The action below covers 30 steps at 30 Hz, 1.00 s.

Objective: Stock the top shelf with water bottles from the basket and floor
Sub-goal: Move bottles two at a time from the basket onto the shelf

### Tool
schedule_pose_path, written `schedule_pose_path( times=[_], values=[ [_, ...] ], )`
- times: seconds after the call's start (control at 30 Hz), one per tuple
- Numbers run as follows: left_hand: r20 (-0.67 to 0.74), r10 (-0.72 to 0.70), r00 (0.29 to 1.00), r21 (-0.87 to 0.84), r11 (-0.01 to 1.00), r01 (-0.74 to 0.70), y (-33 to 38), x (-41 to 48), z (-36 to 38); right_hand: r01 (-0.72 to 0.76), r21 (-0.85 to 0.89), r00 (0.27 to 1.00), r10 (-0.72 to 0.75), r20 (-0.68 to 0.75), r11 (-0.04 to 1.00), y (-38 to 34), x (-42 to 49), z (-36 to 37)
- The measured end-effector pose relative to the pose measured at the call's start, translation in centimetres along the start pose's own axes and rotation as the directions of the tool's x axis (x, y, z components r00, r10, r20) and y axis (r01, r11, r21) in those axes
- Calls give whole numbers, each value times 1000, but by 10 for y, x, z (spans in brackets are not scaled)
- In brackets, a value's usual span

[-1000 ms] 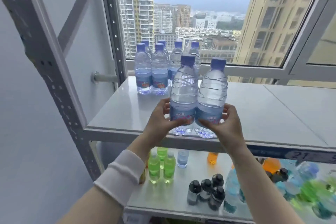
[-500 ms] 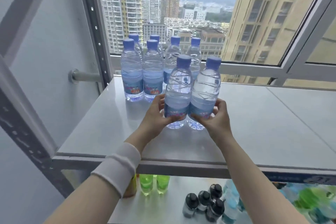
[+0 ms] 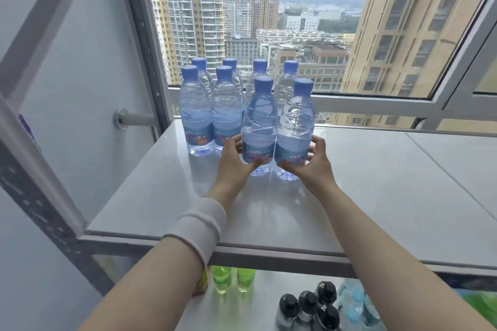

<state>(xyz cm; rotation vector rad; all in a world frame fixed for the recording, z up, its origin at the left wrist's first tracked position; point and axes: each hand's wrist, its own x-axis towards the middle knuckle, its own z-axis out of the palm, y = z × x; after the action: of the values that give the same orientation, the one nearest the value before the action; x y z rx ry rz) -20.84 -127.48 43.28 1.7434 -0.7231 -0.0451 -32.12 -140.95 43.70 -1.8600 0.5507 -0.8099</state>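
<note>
Two clear water bottles with blue caps stand side by side on the white top shelf (image 3: 376,185). My left hand (image 3: 232,161) grips the left bottle (image 3: 259,121) near its label. My right hand (image 3: 312,162) grips the right bottle (image 3: 295,122) the same way. Their bases sit on or just above the shelf surface. Directly behind and to the left stands a cluster of several matching water bottles (image 3: 196,113), close to the window. The basket and floor are out of view.
A grey metal upright and diagonal brace (image 3: 40,158) frame the shelf's left side. The window frame (image 3: 376,105) runs along the back. On the lower shelf stand green drink bottles (image 3: 232,279), black-capped bottles (image 3: 309,309) and light blue bottles (image 3: 355,303).
Both hands have carried the two bottles from the shelf's front edge back toward the standing cluster, and the view has moved closer and higher over the top shelf.
</note>
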Motion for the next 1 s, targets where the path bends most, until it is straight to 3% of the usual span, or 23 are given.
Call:
schedule_pose_path(
  times=[0.1, 0.23, 0.37, 1.0],
  values=[
    [-40, -18, 999, 32, 999, 19, 0, -9, 6, -12, -25, 1000, 13, 28, 1000, 11, -5, -4],
    [-156, -48, 987, 142, 987, 71, 2, -13, 14, -14, -29, 994, 10, -110, 999, 16, -13, -2],
    [-226, -71, 972, 116, 988, 99, 5, -10, 21, 4, -27, 981, -9, -194, 1000, 12, -10, 6],
    [-319, -95, 943, 118, 983, 139, -2, 18, 35, -24, -12, 988, 22, -152, 1000, 19, 38, 19]
  ],
)
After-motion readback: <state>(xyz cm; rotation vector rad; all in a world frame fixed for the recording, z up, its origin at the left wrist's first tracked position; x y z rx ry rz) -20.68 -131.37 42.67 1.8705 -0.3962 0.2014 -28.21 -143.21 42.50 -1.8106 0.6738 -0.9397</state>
